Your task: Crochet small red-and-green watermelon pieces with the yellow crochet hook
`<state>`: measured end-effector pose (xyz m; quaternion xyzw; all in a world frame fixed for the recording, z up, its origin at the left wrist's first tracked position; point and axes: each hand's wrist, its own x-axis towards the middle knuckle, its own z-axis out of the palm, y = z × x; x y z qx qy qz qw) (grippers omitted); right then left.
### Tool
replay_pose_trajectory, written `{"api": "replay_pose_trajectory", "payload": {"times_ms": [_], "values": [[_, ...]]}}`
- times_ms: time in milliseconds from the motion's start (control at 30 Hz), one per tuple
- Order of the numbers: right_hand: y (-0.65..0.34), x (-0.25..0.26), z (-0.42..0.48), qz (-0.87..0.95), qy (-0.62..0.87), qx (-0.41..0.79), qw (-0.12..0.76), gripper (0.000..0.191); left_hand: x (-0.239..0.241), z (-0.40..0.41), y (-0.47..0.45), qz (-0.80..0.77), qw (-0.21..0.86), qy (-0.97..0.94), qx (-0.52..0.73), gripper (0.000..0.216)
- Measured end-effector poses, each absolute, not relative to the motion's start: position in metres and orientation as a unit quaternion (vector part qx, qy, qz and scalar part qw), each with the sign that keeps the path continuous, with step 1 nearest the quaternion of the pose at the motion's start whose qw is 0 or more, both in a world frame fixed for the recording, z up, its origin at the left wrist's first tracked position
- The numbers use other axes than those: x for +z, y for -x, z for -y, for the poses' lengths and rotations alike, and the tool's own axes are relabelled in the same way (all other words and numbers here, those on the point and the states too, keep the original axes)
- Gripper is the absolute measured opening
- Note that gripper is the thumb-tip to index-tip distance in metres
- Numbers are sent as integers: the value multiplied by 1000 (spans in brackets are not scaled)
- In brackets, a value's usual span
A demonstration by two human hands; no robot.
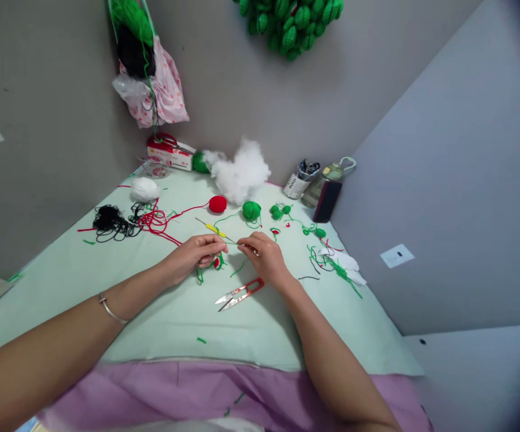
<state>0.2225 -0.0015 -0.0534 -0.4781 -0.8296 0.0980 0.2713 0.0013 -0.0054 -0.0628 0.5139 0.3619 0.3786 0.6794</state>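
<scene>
My left hand (203,249) is closed, its thumb and finger pinched together. From under its fingers shows a small red-and-green crocheted piece (218,262) with a green yarn tail. My right hand (262,253) is closed in a pinch, a short distance to the right. A thin strand of green yarn (232,243) runs between the two sets of fingertips. Just beyond them lies a crochet hook (215,230) with a yellow grip; its near tip comes close to my right fingers. Red-handled thread snips (240,294) lie open on the table below my right hand.
Balls of red yarn (217,204) and green yarn (251,210) lie behind the hands, before white stuffing (240,171). Tangled black yarn (109,222) is at left. Small green pieces (280,211), yarn scraps (343,276), a phone (327,201) and a pen cup (299,180) stand or lie right.
</scene>
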Motion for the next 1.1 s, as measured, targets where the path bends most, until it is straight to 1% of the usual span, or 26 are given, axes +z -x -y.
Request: {"api": "replay_pose_trajectory", "payload": {"times_ms": [100, 200, 267, 433, 533, 633, 833, 967, 1033, 1100], "values": [[-230, -46, -1, 806, 490, 158, 291, 16, -61, 4, -1, -355, 700, -480, 392, 26], [-236, -40, -3, 747, 497, 292, 332, 15, -60, 2, 0, -352, 708, -454, 411, 25], [-239, -38, -5, 709, 502, 357, 343, 20, -60, 0, 1, -356, 707, -446, 418, 25], [-244, -37, -10, 654, 499, 424, 378, 32, -61, -2, 3, -363, 705, -442, 419, 26], [-245, -37, -10, 626, 497, 440, 410, 36, -60, -2, 2, -363, 707, -436, 423, 26], [-244, -38, -11, 610, 495, 446, 430, 34, -59, -1, 3, -363, 707, -441, 418, 27], [-238, -39, -8, 604, 483, 447, 449, 31, -57, 4, 1, -375, 688, -496, 374, 39], [-223, -42, 4, 641, 462, 453, 412, 25, -58, 7, -3, -397, 665, -517, 364, 36], [-215, -45, 11, 689, 448, 427, 376, 21, -58, 8, -5, -391, 662, -531, 355, 40], [-209, -47, 16, 731, 441, 384, 353, 20, -59, 9, -6, -381, 657, -555, 340, 38]]}}
